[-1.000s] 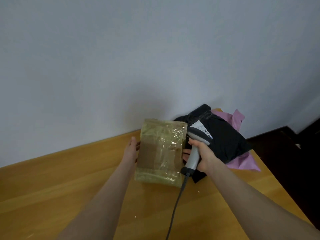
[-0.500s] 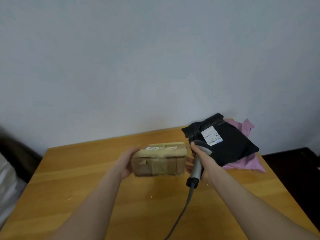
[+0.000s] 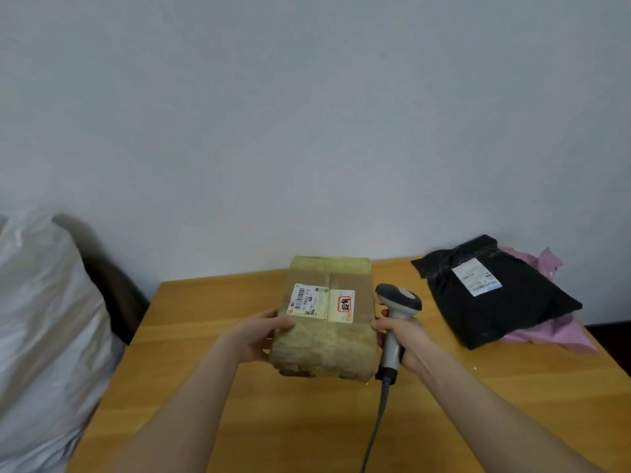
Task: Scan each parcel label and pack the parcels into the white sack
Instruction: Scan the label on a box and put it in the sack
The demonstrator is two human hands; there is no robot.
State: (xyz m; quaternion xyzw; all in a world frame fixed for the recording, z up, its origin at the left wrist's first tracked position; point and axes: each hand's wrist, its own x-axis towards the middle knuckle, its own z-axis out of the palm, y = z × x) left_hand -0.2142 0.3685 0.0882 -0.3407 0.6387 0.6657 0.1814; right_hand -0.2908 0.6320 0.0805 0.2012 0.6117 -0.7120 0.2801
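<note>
Holding brown tape-wrapped cardboard parcel (image 3: 327, 339) between both hands over the middle of the light wooden table (image 3: 273, 421), label face tilted up toward the camera. Can't tell if its near edge touches the tabletop.

Gripped at the left edge by left hand (image 3: 261, 336): thumb on top just below the white barcode label (image 3: 306, 299), fingers curled under the side. Braced at the right edge by right hand (image 3: 408, 339), one fingertip touching the cardboard, the rest clamped round the handle of the grey handheld barcode scanner (image 3: 397, 303). Scanner upright, head just beside the parcel's right edge, not over the label. White sticker with red frame (image 3: 345, 306) right next to the barcode label.

Both forearms bare, reaching in from the bottom edge and converging on the parcel. Grey cable (image 3: 375, 428) trailing from the scanner butt across the table toward the viewer.

On the table's far right: black plastic mailer bag (image 3: 505, 312) with its own white label (image 3: 476, 276), lying on a pink plastic mailer (image 3: 560, 339), well apart from the hands.

Past the table's left edge: bulging white woven sack (image 3: 44, 319), well apart from the parcel. Dark shape (image 3: 112, 291) behind it, too blurred to identify. Plain pale wall (image 3: 307, 114) behind.
</note>
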